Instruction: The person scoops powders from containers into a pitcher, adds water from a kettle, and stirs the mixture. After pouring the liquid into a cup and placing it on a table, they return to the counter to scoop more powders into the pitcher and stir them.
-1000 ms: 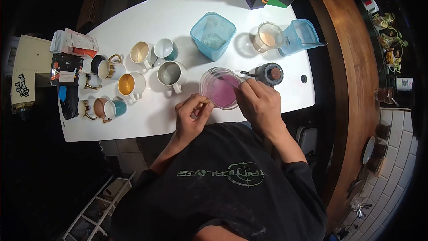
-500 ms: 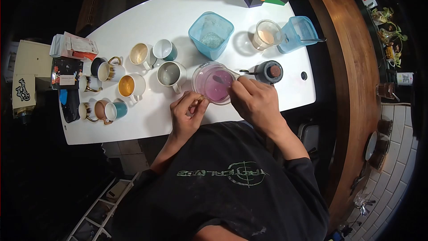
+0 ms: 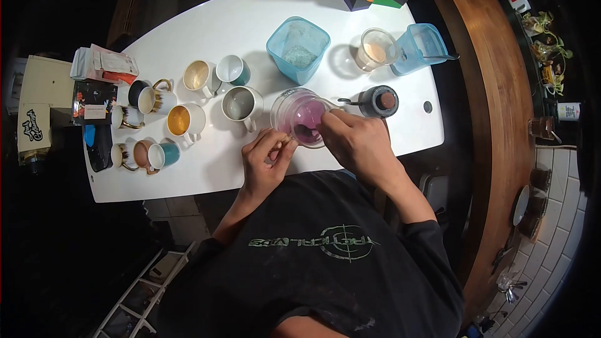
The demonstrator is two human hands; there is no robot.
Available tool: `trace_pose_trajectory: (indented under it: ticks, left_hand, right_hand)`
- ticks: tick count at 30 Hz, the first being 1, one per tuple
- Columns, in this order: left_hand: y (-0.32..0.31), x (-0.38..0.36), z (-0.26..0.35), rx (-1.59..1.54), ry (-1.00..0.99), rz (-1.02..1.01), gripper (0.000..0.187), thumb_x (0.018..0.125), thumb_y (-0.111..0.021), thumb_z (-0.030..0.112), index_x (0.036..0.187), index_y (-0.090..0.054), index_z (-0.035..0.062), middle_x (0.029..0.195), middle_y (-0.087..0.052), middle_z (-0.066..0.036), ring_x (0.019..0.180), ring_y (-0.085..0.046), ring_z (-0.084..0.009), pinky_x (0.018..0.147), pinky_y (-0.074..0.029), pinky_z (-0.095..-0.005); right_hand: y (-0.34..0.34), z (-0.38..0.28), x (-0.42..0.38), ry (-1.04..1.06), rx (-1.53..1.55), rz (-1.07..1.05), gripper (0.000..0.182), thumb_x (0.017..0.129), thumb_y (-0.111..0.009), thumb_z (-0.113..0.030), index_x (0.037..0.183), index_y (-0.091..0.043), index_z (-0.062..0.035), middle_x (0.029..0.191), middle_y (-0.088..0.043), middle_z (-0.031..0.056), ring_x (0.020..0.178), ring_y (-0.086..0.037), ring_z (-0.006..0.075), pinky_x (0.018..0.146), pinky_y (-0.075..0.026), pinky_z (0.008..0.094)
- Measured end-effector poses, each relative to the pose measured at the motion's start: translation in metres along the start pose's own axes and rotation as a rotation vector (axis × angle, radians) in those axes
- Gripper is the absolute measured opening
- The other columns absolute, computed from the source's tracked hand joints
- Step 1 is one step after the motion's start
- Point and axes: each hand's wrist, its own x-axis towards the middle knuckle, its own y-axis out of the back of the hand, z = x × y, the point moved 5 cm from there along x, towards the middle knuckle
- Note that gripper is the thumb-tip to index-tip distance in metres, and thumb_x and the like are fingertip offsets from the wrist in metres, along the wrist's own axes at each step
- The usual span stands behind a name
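A clear jug (image 3: 285, 107) with pink liquid (image 3: 302, 117) in it stands at the table's front middle. My left hand (image 3: 266, 158) is closed at the jug's near left side, its fingertips pinching what looks like the handle, mostly hidden. Over the jug's right rim, my right hand (image 3: 360, 144) grips a spoon (image 3: 305, 131) whose dark bowl is in the pink liquid; its handle is covered by my fingers. Left of the jug stands a grey-lined mug (image 3: 239, 104). A tall blue plastic container (image 3: 297, 56) with whitish powder stands behind it.
Several mugs, including an orange-lined mug (image 3: 179, 119) and a teal mug (image 3: 165, 154), stand at left beside packets (image 3: 113, 62). At right are a black round device (image 3: 378, 101), a clear cup (image 3: 374, 52) and another blue container (image 3: 418, 50). A wooden counter (image 3: 494, 87) runs beyond.
The spoon's bowl has moved down through the pink liquid towards the jug's near side. My right hand has shifted slightly, while my left hand keeps its grip.
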Motion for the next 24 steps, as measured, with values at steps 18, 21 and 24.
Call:
trace_pose_trajectory:
  ticks: [18, 21, 24]
  left_hand:
    - [0.000, 0.002, 0.000, 0.036, 0.032, 0.020, 0.012, 0.083, -0.070, 0.001, 0.079, -0.058, 0.0000, 0.066, -0.052, -0.003, 0.054, -0.042, -0.0134, 0.052, -0.036, -0.0284]
    - [0.000, 0.001, -0.002, 0.041, 0.030, 0.019, 0.012, 0.083, -0.070, 0.001, 0.079, -0.058, 0.0000, 0.065, -0.051, -0.003, 0.054, -0.041, -0.0133, 0.051, -0.036, -0.0283]
    - [-0.001, 0.000, -0.005, 0.037, 0.032, 0.011, 0.012, 0.083, -0.069, 0.001, 0.079, -0.058, 0.0001, 0.064, -0.050, -0.003, 0.053, -0.041, -0.0129, 0.051, -0.035, -0.0281]
  right_hand:
    - [-0.004, 0.009, 0.004, -0.054, 0.133, 0.026, 0.015, 0.085, -0.064, -0.010, 0.095, -0.055, -0.0037, 0.080, -0.061, 0.0120, 0.065, -0.063, 0.0348, 0.055, -0.049, 0.0421]
    - [-0.002, 0.009, 0.005, -0.117, 0.095, 0.020, 0.015, 0.086, -0.064, -0.011, 0.097, -0.056, -0.0037, 0.081, -0.062, 0.0139, 0.066, -0.062, 0.0364, 0.055, -0.049, 0.0431]
    - [-0.005, 0.012, 0.005, -0.144, 0.105, 0.013, 0.011, 0.088, -0.062, -0.011, 0.094, -0.057, -0.0033, 0.078, -0.063, 0.0164, 0.066, -0.062, 0.0365, 0.055, -0.048, 0.0438]
